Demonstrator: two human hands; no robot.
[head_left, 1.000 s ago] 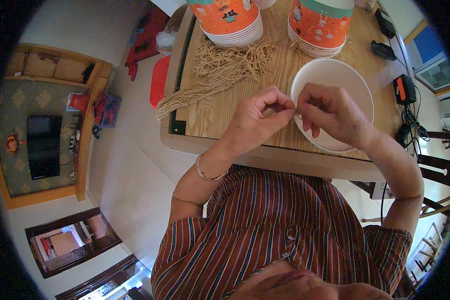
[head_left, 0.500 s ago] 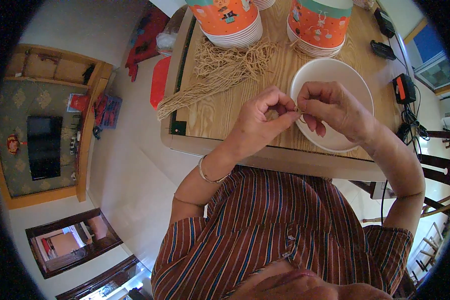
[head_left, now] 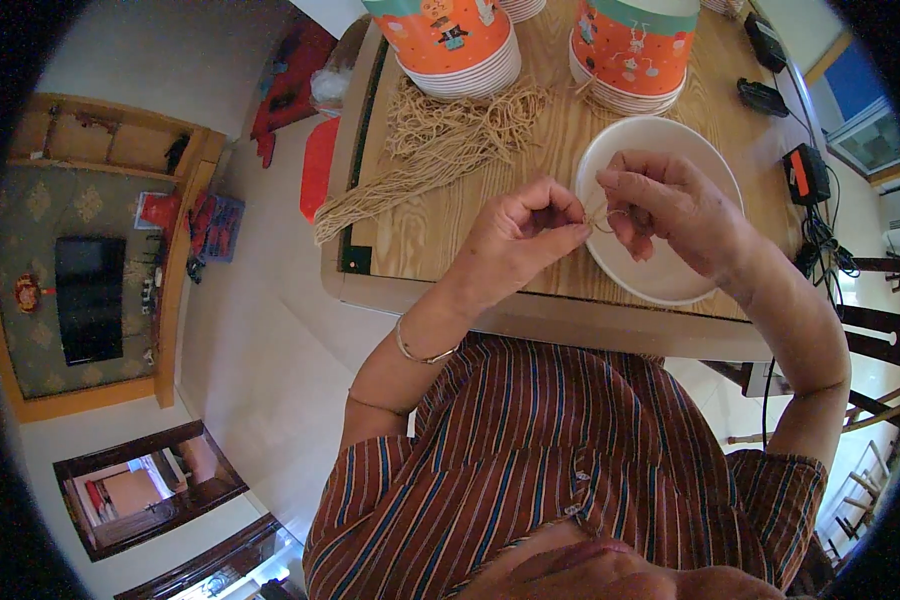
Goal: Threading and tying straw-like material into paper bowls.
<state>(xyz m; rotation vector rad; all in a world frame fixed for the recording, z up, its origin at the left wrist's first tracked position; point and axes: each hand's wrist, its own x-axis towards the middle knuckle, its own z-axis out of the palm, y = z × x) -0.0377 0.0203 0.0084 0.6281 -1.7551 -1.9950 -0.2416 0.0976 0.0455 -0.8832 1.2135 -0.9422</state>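
Observation:
Above the rim of a white bowl (head_left: 660, 286), my two hands work on a short piece of thin tan string (head_left: 598, 218). My left hand (head_left: 523, 233) pinches one end between thumb and forefinger, left of the bowl. Over the bowl is my right hand (head_left: 675, 210), its fingers curled, with the string looping toward its fingertips. How the string runs among those fingers is partly hidden. A loose bundle of tan cords (head_left: 410, 180) lies on the wooden table (head_left: 420, 250), spreading left from under a stack of orange paper tubs (head_left: 460, 55).
Another stack of orange and green paper tubs (head_left: 632, 55) stands behind the bowl, cords at its base. Black adapters and a cable tangle (head_left: 820, 240) line the table's right side. A red stool (head_left: 319, 165) is beside the left edge. A television (head_left: 90, 300) hangs far left.
My hands have drawn slightly apart, so the string now shows between them. My right fingers have loosened from their tight pinch and shifted a little up.

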